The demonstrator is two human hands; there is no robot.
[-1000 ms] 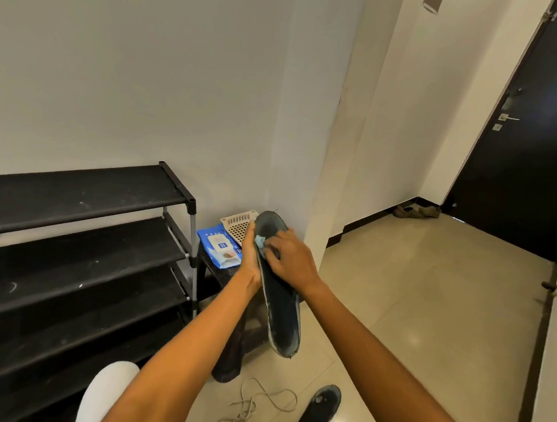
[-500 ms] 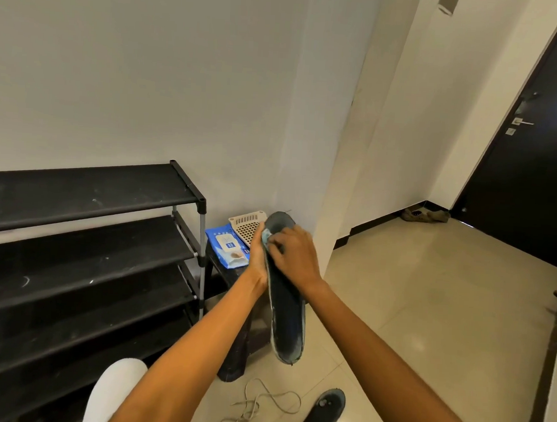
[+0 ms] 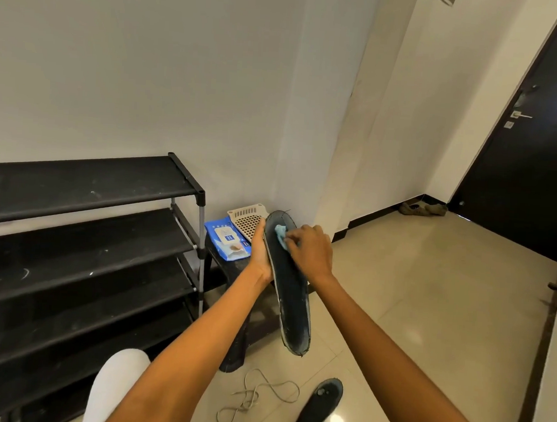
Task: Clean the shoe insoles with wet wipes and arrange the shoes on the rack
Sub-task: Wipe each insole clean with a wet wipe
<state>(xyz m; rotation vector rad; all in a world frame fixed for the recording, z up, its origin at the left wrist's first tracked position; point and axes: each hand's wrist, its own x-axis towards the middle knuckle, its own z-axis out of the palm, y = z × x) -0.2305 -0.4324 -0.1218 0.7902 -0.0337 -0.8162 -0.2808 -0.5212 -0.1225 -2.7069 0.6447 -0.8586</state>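
I hold a dark insole (image 3: 292,306) upright in front of me, toe end up. My left hand (image 3: 261,253) grips its left edge near the top. My right hand (image 3: 310,250) pinches a light blue wet wipe (image 3: 281,235) and presses it against the insole's upper part. A second dark insole (image 3: 319,409) lies on the floor at the bottom. The black shoe rack (image 3: 83,231) with several shelves stands on the left. A blue wet-wipe pack (image 3: 226,238) lies on a dark stool (image 3: 232,306) beside the rack.
A cream perforated basket (image 3: 247,218) leans against the wall behind the wipe pack. A loose shoelace (image 3: 256,395) lies on the tiled floor. A pair of brown shoes (image 3: 422,209) sits by the far wall near the dark door (image 3: 535,145). My knee in white (image 3: 113,383) is at bottom left.
My right hand has shifted the wipe slightly on the insole's upper part. The view has drifted a little; both hands keep their hold.
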